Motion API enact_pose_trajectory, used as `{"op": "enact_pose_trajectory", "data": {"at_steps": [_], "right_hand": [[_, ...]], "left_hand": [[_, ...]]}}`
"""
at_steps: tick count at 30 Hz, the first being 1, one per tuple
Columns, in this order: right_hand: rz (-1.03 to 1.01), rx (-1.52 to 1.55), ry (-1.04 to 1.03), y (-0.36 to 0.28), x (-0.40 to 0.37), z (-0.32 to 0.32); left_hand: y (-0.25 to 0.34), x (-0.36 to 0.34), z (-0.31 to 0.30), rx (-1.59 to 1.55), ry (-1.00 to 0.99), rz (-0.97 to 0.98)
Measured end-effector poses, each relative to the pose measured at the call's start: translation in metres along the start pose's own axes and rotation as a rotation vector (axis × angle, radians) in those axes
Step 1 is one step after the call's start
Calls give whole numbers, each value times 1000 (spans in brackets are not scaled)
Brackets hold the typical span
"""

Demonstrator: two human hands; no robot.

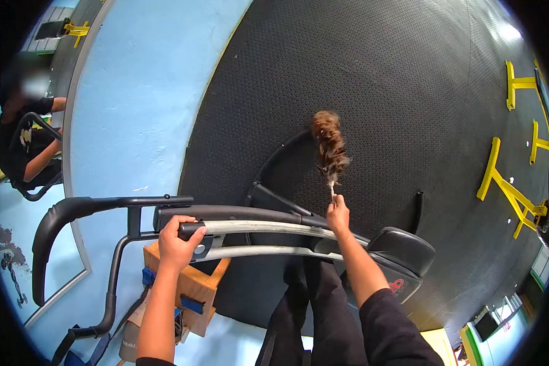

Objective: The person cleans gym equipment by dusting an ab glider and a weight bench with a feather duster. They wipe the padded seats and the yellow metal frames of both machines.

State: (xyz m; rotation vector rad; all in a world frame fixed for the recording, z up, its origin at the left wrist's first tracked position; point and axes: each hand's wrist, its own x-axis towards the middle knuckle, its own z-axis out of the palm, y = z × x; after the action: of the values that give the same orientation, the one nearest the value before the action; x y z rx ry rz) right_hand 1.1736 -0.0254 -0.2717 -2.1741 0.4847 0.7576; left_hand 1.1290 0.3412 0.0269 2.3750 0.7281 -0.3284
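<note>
A brown feather duster [330, 143] points away from me over the dark floor, its pale handle in the closed fingers of my right hand [338, 216]. Below it, a piece of exercise equipment with pale curved rails [268, 228] and a black padded end [402, 251] runs across in front of my legs. My left hand [180, 242] is wrapped around the black-capped left end of the upper rail. Black bent handlebars [53, 235] rise from the machine at the left.
Black textured rubber matting [378, 79] covers the floor. A light blue wall [137, 73] and a mirror [39, 274] reflecting a person stand at left. Beneath the machine is a wooden box [198, 293]. Yellow metal stands [509, 186] are at right.
</note>
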Motion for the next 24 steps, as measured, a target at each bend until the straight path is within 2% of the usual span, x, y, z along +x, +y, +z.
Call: {"op": "enact_pose_trajectory", "data": {"at_steps": [2, 4, 8, 10, 13, 14, 17, 20, 22, 23, 24], "right_hand": [[-101, -74, -50, 17, 9, -11], [-69, -175, -130, 17, 21, -41], [-197, -260, -12, 21, 33, -87], [-161, -344, -71, 22, 19, -95], [-244, -346, -304, 33, -11, -82], [-217, -467, -454, 32, -16, -75], [-320, -445, -444, 32, -26, -42], [-121, -85, -31, 32, -20, -5], [75, 216, 138, 33, -15, 30], [95, 277, 213, 24, -20, 38], [89, 233, 203, 19, -21, 40]], "left_hand": [[3, -1, -1, 4, 9, -13], [1, -2, -1, 4, 22, -25], [-4, -3, -1, -3, 23, -25], [-5, -4, -2, -12, 18, -31], [-9, -5, -2, 9, 40, -16], [-8, -5, -2, 17, 41, -21], [-6, -5, -1, 14, 35, -31], [-4, -6, -2, 10, 28, -23], [-2, -5, -2, 5, 32, -4], [-1, -4, -3, -3, 21, -23], [0, -5, -3, -12, 13, -44]]}}
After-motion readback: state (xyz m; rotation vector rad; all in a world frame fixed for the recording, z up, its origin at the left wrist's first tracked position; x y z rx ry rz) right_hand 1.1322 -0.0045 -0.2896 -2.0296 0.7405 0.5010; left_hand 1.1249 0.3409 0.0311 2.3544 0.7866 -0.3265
